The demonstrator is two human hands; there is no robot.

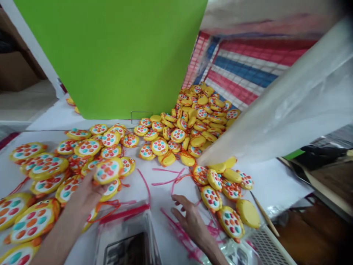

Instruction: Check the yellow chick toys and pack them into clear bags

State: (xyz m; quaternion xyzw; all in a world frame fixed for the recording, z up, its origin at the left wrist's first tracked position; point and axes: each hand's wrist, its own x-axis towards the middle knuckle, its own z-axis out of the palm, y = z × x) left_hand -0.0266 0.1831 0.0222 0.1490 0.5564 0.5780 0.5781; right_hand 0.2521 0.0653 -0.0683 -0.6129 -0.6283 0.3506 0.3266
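White table (270,176): green panel (118,59) at rear, yellow disc heap (178,135) to right, disc cluster (87,147) at left. Left hand (89,189): clamped on dotted disc (108,170), above cluster. Right hand (191,217): fingers apart. Pink strips (178,233): just beside right hand.

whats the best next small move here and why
Probably lower the yellow toy onto the pile of similar toys: the left hand grips it over them, and the right hand, near the pink strips, seems to hold nothing.
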